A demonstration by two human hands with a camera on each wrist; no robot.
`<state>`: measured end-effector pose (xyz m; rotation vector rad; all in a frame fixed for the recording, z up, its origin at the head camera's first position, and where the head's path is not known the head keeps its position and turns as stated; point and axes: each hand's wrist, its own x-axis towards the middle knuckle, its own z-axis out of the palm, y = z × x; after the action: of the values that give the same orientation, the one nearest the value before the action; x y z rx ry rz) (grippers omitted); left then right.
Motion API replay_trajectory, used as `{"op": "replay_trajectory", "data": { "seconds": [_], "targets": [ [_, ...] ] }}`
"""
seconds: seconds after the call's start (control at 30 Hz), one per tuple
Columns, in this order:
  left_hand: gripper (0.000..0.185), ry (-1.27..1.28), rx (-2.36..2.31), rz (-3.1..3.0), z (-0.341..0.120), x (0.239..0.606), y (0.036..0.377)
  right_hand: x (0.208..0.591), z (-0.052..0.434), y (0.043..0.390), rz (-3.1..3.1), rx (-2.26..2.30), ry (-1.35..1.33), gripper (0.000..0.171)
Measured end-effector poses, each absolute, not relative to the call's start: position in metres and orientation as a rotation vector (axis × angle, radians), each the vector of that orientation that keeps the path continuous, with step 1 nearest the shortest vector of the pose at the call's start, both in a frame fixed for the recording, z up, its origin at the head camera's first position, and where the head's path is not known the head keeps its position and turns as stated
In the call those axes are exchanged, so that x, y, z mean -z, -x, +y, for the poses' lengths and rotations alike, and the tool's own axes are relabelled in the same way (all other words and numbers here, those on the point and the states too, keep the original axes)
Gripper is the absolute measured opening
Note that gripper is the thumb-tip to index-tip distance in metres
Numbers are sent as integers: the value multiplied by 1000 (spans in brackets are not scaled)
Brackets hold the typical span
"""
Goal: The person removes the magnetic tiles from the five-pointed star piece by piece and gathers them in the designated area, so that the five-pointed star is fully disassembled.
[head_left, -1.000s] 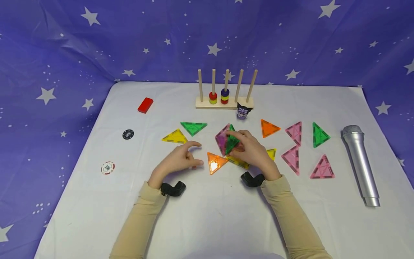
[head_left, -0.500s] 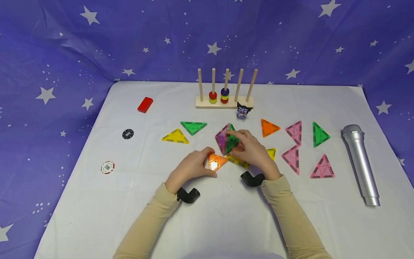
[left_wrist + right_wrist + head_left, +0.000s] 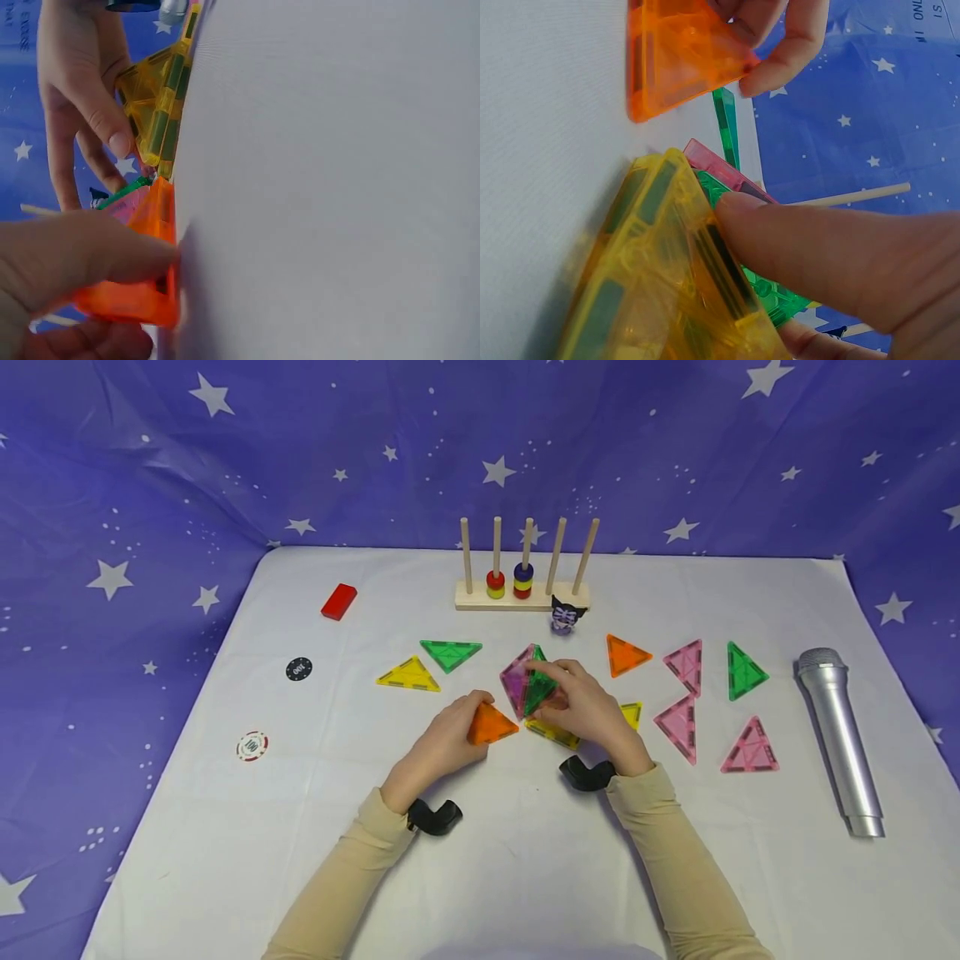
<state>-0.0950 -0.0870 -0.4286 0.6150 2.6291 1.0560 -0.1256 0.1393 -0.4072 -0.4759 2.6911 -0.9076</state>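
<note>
In the head view my left hand (image 3: 442,745) holds an orange triangular magnetic tile (image 3: 492,725), tipped up from the table. The left wrist view shows the thumb across this tile's face, its lower edge close over the cloth. My right hand (image 3: 592,706) grips a small cluster of translucent tiles just to the right. A green tile (image 3: 537,687) stands up in it beside a pink-purple tile (image 3: 515,681), and a yellow tile (image 3: 551,735) lies at the near side. In the right wrist view the thumb presses by the green tile, behind the yellow tile (image 3: 682,277). The palm hides part of the cluster.
Loose tiles lie around: a green one (image 3: 450,654) and a yellow one (image 3: 409,676) left, orange (image 3: 626,656) and pink (image 3: 686,667) right. A peg stand (image 3: 480,602) and small figure (image 3: 564,617) stand behind. A microphone (image 3: 842,743) lies right; poker chips (image 3: 298,669) and a red block (image 3: 339,602) left.
The left hand has moved right to the orange tile lying by the cluster, taken hold of it and tipped it up. The right hand stays on the cluster.
</note>
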Motion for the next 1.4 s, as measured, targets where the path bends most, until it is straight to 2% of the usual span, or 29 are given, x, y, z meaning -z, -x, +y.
{"op": "replay_trajectory", "data": {
  "seconds": [0.2,0.4,0.53,0.87,1.2,1.4],
  "targets": [
    [60,-584,-1442,2378,-111,430,101,407,139,127,2677,922,467,67],
    [62,-290,-1894,2218,-151,422,116,407,142,126,2681,925,469,66],
    [63,-103,-1982,2209,-181,423,124,406,144,125,2663,934,491,67],
    [71,276,-1846,2382,-228,432,143,409,144,123,2618,1018,581,67],
    [71,341,-1495,2623,-229,434,151,406,144,124,2596,1007,539,68],
    [64,284,-1317,2775,-227,433,155,407,145,124,2598,1006,549,67]
  ]
}}
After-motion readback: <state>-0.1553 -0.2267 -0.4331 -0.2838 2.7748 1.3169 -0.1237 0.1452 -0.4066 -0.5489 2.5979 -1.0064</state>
